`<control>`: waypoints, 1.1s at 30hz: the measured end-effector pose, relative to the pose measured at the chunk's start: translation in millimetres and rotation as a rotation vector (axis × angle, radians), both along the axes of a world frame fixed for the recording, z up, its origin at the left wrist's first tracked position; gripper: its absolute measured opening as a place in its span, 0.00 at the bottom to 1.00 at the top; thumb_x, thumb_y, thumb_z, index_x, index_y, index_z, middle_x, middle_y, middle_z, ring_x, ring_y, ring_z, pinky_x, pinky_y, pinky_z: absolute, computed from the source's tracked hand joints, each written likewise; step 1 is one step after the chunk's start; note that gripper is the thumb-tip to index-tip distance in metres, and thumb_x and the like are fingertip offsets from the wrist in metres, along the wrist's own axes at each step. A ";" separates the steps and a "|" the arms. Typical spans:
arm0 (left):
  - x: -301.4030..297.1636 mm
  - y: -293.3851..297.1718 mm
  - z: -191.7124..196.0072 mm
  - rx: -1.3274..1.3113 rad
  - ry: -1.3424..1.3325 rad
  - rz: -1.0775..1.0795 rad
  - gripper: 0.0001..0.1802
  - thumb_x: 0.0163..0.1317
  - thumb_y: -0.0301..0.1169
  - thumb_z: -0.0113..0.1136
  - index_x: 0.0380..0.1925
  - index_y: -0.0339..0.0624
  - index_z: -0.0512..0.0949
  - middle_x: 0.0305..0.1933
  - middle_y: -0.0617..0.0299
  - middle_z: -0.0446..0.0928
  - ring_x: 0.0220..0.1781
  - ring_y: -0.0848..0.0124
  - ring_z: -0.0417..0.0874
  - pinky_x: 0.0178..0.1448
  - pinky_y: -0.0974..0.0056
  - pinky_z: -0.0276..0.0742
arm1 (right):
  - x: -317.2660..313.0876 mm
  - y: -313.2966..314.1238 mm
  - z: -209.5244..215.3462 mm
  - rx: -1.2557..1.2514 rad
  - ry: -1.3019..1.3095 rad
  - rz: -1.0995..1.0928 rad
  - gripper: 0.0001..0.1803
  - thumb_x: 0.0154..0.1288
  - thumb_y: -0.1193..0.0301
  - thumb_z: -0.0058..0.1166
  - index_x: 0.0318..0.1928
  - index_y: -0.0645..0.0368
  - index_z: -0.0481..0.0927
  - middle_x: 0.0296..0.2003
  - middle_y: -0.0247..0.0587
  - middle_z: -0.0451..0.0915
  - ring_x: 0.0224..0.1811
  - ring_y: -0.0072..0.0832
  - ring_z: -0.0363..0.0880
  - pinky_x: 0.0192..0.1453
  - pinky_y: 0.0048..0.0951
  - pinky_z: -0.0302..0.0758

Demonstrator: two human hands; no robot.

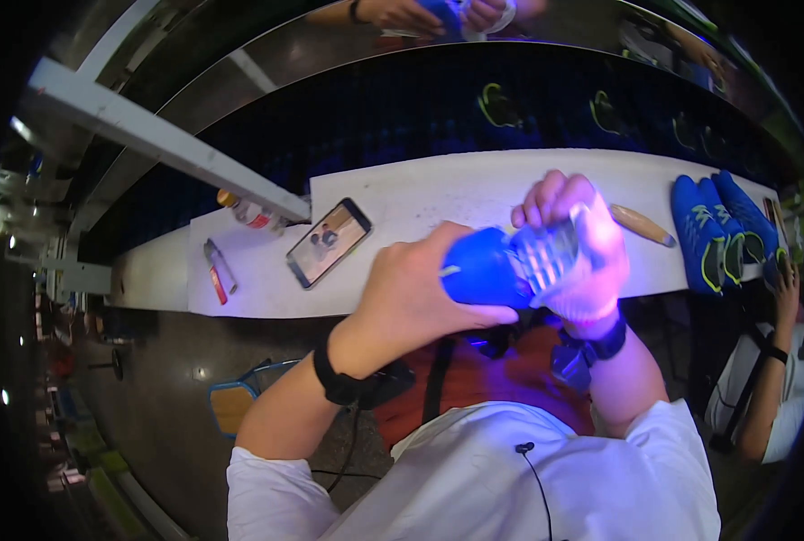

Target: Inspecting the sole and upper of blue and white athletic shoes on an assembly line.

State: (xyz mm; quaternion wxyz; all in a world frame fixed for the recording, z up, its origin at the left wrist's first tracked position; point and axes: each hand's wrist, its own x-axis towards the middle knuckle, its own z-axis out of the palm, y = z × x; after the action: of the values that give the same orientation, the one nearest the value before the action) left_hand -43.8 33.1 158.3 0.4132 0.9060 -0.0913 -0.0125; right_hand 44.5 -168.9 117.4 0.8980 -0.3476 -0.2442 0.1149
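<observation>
Over the near edge of the white table (393,189), in the head view, one blue shoe (481,268) is held up between two bare hands. The left hand (411,281) wraps round one end, thumb stretched along the lower side. The right hand (593,248) is at the other end, against a pale checkered part, its fingers curled; blur and glare leave me unable to tell what it pinches. Both hands hide much of the shoe. One black strap circles each wrist.

Left of the hands lie one phone (330,243), its screen lit, one red-handled tool (219,272) and one bottle (250,213) with an orange cap. To the right lies one wooden-handled tool (643,225); beyond it, at least three blue shoes (701,230) stand close together. Behind the table, along a dark belt (393,126), about four yellow-green-rimmed openings show, the last two dim. One metal bar (172,135) cuts across the back left, beside the bottle. A co-worker's hand (786,287) is near the shoe group; another person's two hands (406,16) hold something blue at the top edge. One stool (231,408) stands lower left.
</observation>
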 end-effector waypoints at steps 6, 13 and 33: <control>-2.1 1.0 -0.3 -0.101 0.050 0.233 0.39 0.46 0.47 0.92 0.48 0.32 0.82 0.35 0.49 0.90 0.37 0.61 0.95 0.44 0.60 0.89 | 23.9 24.8 5.0 -0.137 0.111 0.227 0.13 0.74 0.62 0.56 0.46 0.59 0.78 0.45 0.39 0.72 0.48 0.30 0.73 0.56 0.31 0.71; 30.1 -15.7 15.8 0.026 0.052 0.233 0.38 0.48 0.53 0.89 0.39 0.29 0.81 0.29 0.45 0.88 0.32 0.56 0.94 0.38 0.58 0.87 | 38.5 18.5 24.0 -0.496 -0.055 0.261 0.12 0.77 0.62 0.57 0.48 0.58 0.78 0.44 0.26 0.73 0.46 0.13 0.70 0.52 0.20 0.70; 22.5 -47.6 33.5 0.422 -0.533 -0.584 0.14 0.62 0.34 0.63 0.47 0.42 0.82 0.35 0.59 0.80 0.35 0.68 0.84 0.28 0.66 0.79 | -52.2 -110.1 35.7 -1.017 -0.759 0.064 0.47 0.63 0.58 0.75 0.75 0.71 0.70 0.71 0.67 0.75 0.70 0.63 0.79 0.79 0.55 0.71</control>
State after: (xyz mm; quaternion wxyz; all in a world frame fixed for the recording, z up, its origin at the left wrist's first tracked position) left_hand -21.3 -14.5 191.7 0.1603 0.8783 -0.4420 0.0870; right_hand -7.7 -279.0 153.1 0.4675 -0.7398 -0.4708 0.1122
